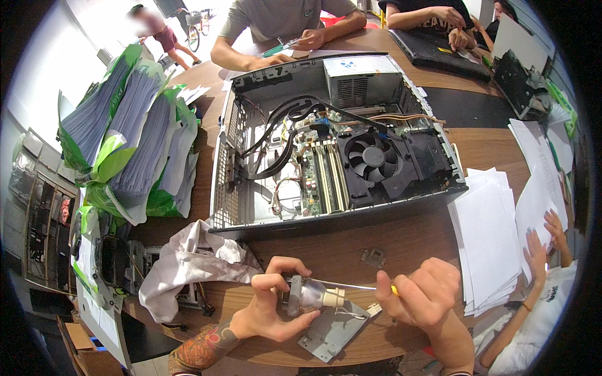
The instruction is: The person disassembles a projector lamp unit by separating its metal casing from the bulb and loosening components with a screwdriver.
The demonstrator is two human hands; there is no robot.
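My left hand [268,312] is closed around a lamp bulb [313,297] with a grey frame at one end and a pale ceramic base at the other. In my right hand [427,296] is a screwdriver [354,286]; a bit of yellow handle shows, and its thin shaft runs left across the top of the lamp. Whether the tip touches the lamp's frame I cannot tell. Beneath the lamp, wires lead toward a grey metal plate [332,335] and a small white connector [374,309]. A small metal bracket [374,256] lies on the table beyond.
An opened computer case [342,216] with a fan stands just beyond my hands. Left are a crumpled cloth [188,263] and bagged paper stacks [135,138]; right, loose papers [486,244] and another person's hands [542,247]. People sit across the table, near a black laptop [433,53].
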